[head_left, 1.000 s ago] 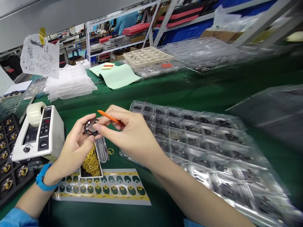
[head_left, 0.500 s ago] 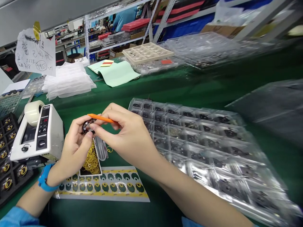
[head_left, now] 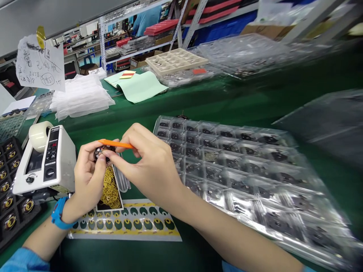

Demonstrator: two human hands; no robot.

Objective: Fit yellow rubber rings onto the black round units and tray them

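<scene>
My left hand (head_left: pixel 90 175), with a blue watch on its wrist, pinches a small round dark part (head_left: pixel 104 152) between thumb and fingers. My right hand (head_left: pixel 150 162) grips an orange pointed stick (head_left: pixel 117 144), and its thumb and fingertip touch the same part. Below the hands, a box of yellow rings (head_left: pixel 110 190) rests on a sticker sheet (head_left: pixel 153 234) with yellow and green cut-outs. Next to the box lie clear plastic strips (head_left: pixel 122 179).
At the left stand a white tape dispenser (head_left: pixel 64 158) and a black foam tray (head_left: pixel 17 189) of round parts. Clear compartment trays (head_left: pixel 238 166) cover the right. Behind are white sheets (head_left: pixel 82 98), a green paper (head_left: pixel 141 88) and a beige tray (head_left: pixel 176 61).
Both hands have moved slightly left with the dark part. The orange stick has shifted left across the part and lies flatter.
</scene>
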